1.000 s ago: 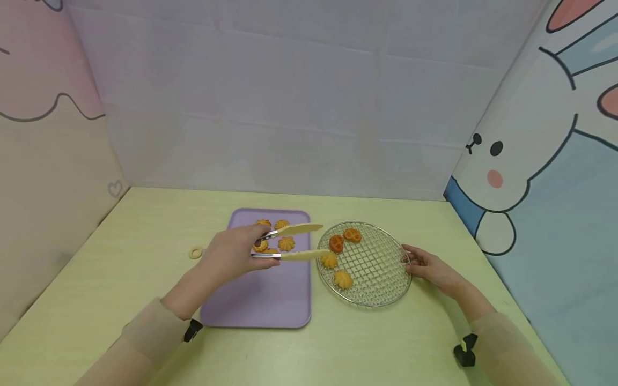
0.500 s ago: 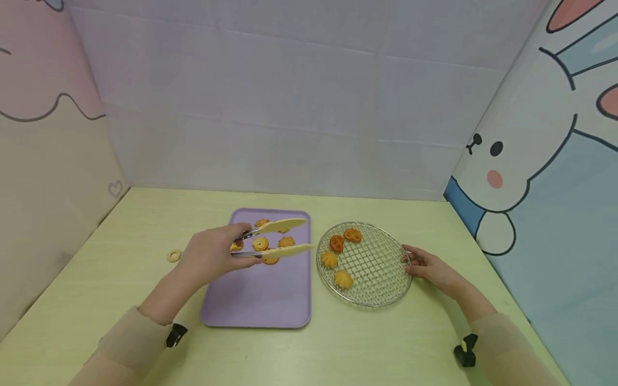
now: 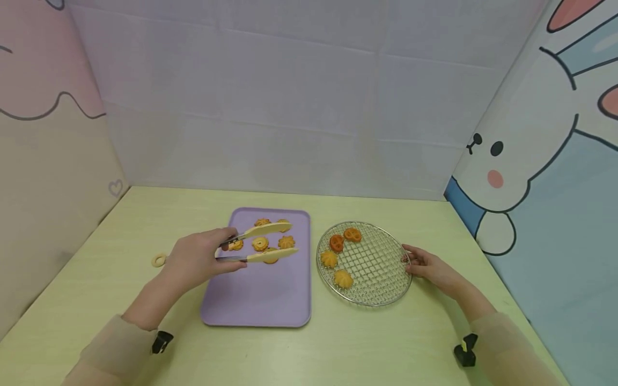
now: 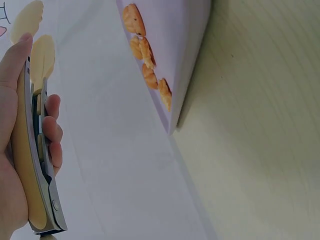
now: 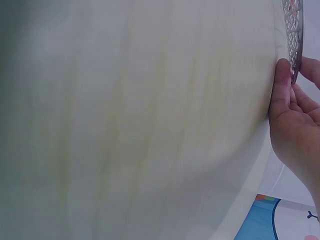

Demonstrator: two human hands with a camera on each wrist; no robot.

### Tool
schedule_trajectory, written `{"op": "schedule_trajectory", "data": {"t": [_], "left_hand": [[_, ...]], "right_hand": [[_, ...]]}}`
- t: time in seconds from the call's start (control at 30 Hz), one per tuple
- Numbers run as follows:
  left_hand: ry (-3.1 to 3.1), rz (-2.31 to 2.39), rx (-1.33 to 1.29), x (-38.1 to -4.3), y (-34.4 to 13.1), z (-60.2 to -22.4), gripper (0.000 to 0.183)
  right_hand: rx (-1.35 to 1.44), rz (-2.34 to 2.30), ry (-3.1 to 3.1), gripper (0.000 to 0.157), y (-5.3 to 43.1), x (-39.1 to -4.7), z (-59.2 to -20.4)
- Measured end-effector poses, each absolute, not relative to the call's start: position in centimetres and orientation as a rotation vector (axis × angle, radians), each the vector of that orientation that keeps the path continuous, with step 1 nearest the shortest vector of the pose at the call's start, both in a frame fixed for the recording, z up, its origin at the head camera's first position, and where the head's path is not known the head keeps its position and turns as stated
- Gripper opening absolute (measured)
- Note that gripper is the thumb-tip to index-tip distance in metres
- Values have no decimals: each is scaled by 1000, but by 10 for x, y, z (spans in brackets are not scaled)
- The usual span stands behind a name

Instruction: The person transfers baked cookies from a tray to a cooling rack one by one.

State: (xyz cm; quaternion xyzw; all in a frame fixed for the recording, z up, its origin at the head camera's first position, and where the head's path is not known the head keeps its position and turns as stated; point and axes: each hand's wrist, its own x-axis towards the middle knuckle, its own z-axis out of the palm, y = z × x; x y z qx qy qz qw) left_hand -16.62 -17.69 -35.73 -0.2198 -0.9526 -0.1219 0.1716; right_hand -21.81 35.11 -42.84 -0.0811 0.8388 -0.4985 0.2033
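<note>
My left hand (image 3: 193, 261) grips a pair of tongs (image 3: 263, 229) with cream tips and metal arms. The tips stand apart above the purple tray (image 3: 256, 305), with nothing visible pinched between them. A cream ring (image 3: 159, 260) shows at the tongs' rear end. Several golden cookies (image 3: 260, 244) lie on the tray's far half, some partly hidden behind the tongs. To the right, the fingers and thumb of my right hand (image 3: 429, 271) hold the rim of a round wire rack (image 3: 381, 268). Two brown pretzel-shaped cookies (image 3: 352, 235) and two yellow flower-shaped cookies (image 3: 343, 279) sit on its left side.
Tray and rack stand side by side on a pale yellow-green table (image 3: 362, 348), a narrow gap between them. A white backdrop (image 3: 289, 107) rises behind the table. Cartoon-printed panels flank it, one with a rabbit (image 3: 512, 161) at the right.
My left hand has moved left with the tongs, drawing their tips from near the rack's edge back over the tray. The right hand, rack and cookies have stayed put.
</note>
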Motion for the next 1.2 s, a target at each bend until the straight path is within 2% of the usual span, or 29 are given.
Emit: {"op": "schedule_trajectory", "data": {"t": [0.47,1.2], "left_hand": [[-2808,-315,-576,-170,-199,-377,56],[-2950,-219,-606,-180,-203,-392,66]], "right_hand": [[-223,-1407,2330,67,350,-217,-426],[-255,-1407,2341,66,347,-215,-425]]}}
